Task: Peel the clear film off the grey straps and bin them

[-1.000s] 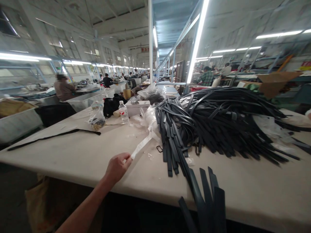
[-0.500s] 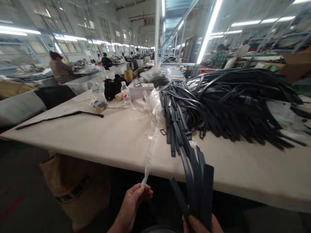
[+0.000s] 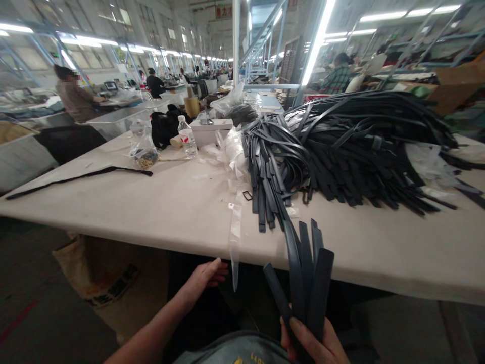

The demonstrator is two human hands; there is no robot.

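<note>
Several flat black straps (image 3: pixel 320 285) are gripped near their ends by my right hand (image 3: pixel 312 341), below the table's front edge, and they fan upward toward the table. My left hand (image 3: pixel 212 273) is just below the table edge with nothing in it, its fingers loosely apart. A narrow clear plastic strip (image 3: pixel 235 232) hangs over the edge right of my left hand, not touching it. Behind the held straps lies a large heap of black straps (image 3: pixel 364 162). A small black rectangular buckle (image 3: pixel 247 195) rests left of the heap.
On the beige table (image 3: pixel 170 212) are a water bottle (image 3: pixel 187 137), a white box (image 3: pixel 212 132), a bag of small metal parts (image 3: pixel 144 154) and one long black strap (image 3: pixel 79 178). A printed sack (image 3: pixel 113 298) stands under the table's left side. People sit farther back.
My left hand has let go of the plastic strip and moved left and up; the strip now hangs free. My right hand still holds the straps. The view has shifted slightly.
</note>
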